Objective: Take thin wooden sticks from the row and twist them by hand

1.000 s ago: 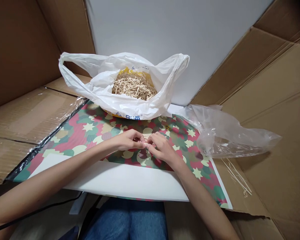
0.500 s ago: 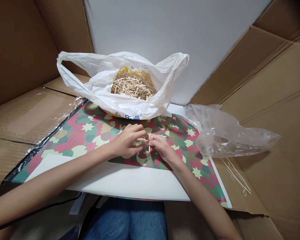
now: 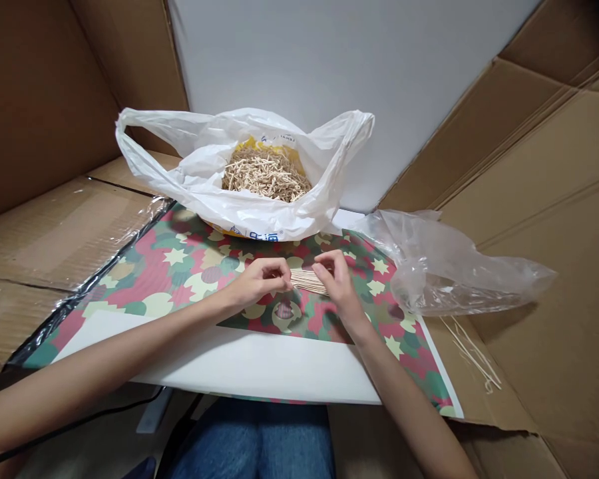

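Note:
A flat bundle of thin, pale wooden sticks (image 3: 309, 281) lies sideways between my two hands, low over the patterned mat. At its left end, the fingertips of my left hand (image 3: 265, 281) are pinched together against the stick ends. My right hand (image 3: 338, 283) is curled round the other end, thumb toward me and fingers arched above; its grip partly hides the sticks there. Behind the hands stands an open white plastic bag (image 3: 299, 216), holding a heap of short pale sticks (image 3: 267, 174).
A camouflage-patterned mat (image 3: 180, 286) covers the table, with a white sheet (image 3: 259, 366) along the near edge. To the right lies a crumpled clear plastic bag (image 3: 459, 273), and beyond it some loose pale strands (image 3: 472, 352). Cardboard walls (image 3: 544, 219) stand at both sides.
My right hand has moved right and up to the bundle's far end. My left fingers have come down to its left end, and the bundle now shows flat between them.

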